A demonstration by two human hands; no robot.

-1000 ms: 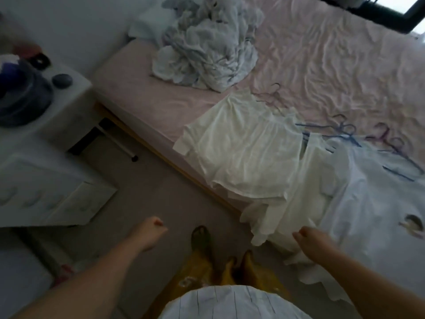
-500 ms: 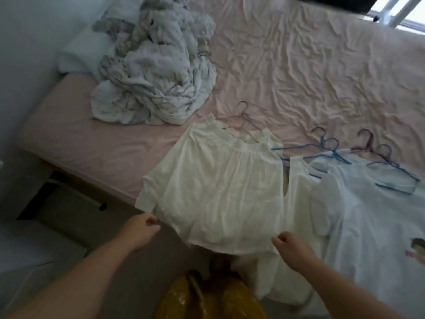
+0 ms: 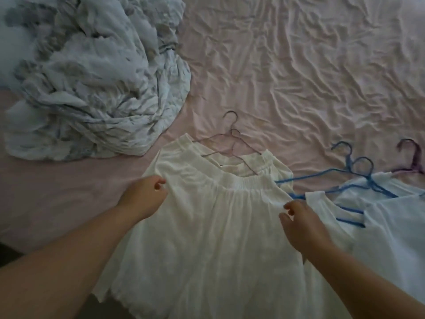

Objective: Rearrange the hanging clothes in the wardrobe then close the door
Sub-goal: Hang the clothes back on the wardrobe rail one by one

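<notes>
A white skirt [image 3: 207,238] lies flat on the pink bed sheet [image 3: 299,77], its elastic waistband towards the far side. A second white skirt [image 3: 230,155] on thin wire hangers [image 3: 232,132] lies under it. My left hand [image 3: 143,198] is curled on the left end of the top skirt's waistband, pinching the fabric. At the right end of the waistband rests my right hand [image 3: 301,224], fingers slightly apart and closed on nothing. Right of it lie pale shirts [image 3: 391,226] on blue hangers [image 3: 351,178]. No wardrobe is in view.
A crumpled grey-and-white printed sheet [image 3: 87,84] is heaped at the far left of the bed. A purple hanger [image 3: 411,157] lies at the right edge. The bed's near edge and dark floor [image 3: 7,254] show at lower left.
I have leaned in over the bed. Both hands moved up from the skirt's hem to its waistband, and the left hand closed on the fabric there.
</notes>
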